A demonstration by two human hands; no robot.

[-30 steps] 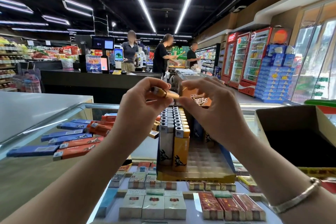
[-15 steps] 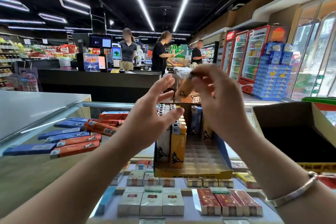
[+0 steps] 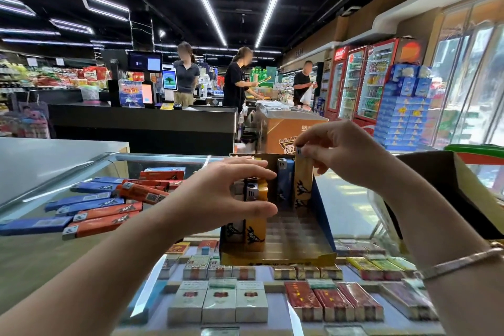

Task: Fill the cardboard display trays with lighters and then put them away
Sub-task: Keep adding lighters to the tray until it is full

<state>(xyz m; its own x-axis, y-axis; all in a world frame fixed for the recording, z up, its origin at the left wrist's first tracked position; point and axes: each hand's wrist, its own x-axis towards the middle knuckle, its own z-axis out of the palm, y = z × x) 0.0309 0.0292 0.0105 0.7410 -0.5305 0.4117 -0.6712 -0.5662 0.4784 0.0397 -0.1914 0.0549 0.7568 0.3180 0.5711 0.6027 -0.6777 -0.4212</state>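
A black leaping-animal logo with small lettering too blurred to read is showing on the lighters standing in the cardboard display tray (image 3: pixel 275 256), which is sitting on the glass counter (image 3: pixel 346 199). The orange box (image 3: pixel 286 131) behind it is carrying white characters that cannot be made out.

The right hand (image 3: pixel 343 153) is pinching the metal top of a yellow lighter (image 3: pixel 303 180) between thumb and fingertips, holding it upright at the tray's back row, just beside a blue lighter (image 3: pixel 285 180). The left hand (image 3: pixel 218 196) is curving over the block of standing lighters (image 3: pixel 252 213) on the tray's left side, fingers on their tops and thumb against the front one.

Loose lighters (image 3: pixel 103 210), flat blue and orange bars, are lying in a heap on the glass to the left. Cigarette packs (image 3: pixel 218 303) are lining the case beneath. A thin metal bracelet (image 3: pixel 461 262) is circling the right wrist.
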